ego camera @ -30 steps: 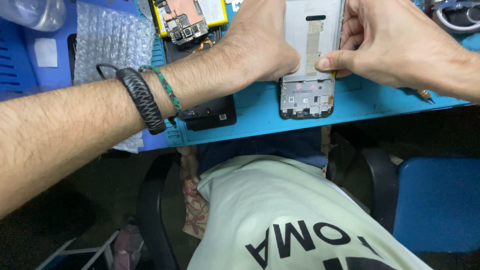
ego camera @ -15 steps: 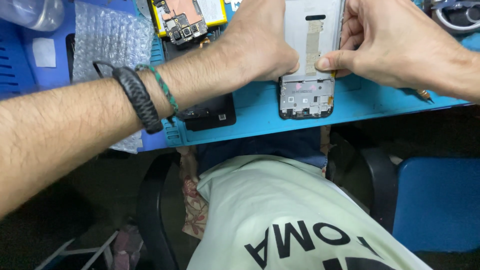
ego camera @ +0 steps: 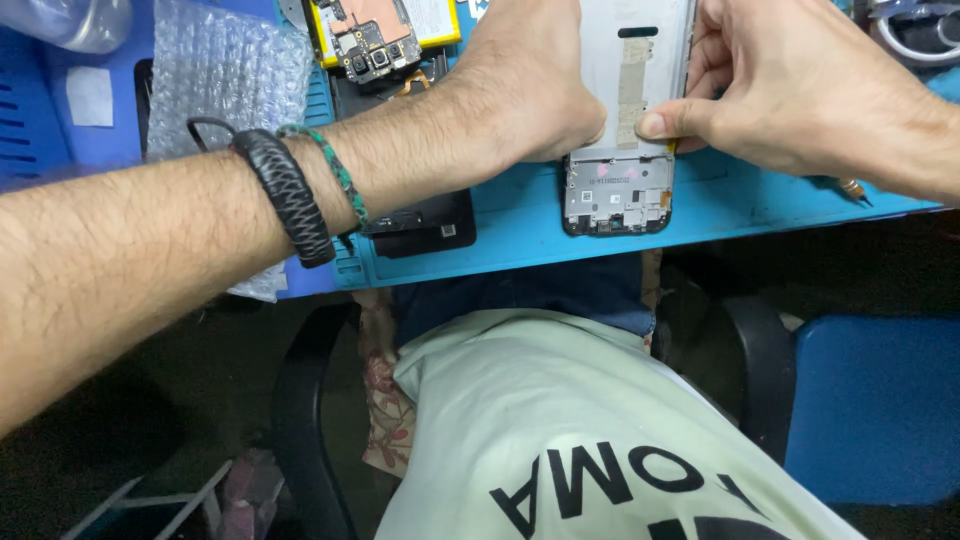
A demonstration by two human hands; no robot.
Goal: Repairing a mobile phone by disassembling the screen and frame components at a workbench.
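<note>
**Both hands on an opened phone frame at the top of the frame**

The phone frame [ego camera: 625,140] lies on a blue mat [ego camera: 760,195] at upper centre, its long side running up out of view. Its inner side faces up: pale metal with a strip of beige tape down the middle and a grey section of small parts at the near end, which sits close to the mat's front edge.

The left hand [ego camera: 530,85] comes in from the left and is curled into a loose fist against the frame's left edge; its fingertips are hidden, so what they grip cannot be told. The right hand [ego camera: 790,90] comes in from the right, its thumb pressed flat on the frame's face just right of the tape while the fingers curl behind the right edge, pinching that side.

A black braided band [ego camera: 290,195] and a green cord bracelet [ego camera: 335,170] sit on the left wrist. Under that forearm lies a dark phone [ego camera: 430,220], face down on the mat. At upper left are a sheet of bubble wrap [ego camera: 225,75] and, just right of it, a circuit board [ego camera: 365,40] with a yellow part beside it. A pale shirt [ego camera: 560,420] fills the lower centre, with a blue chair [ego camera: 880,400] at lower right.
</note>
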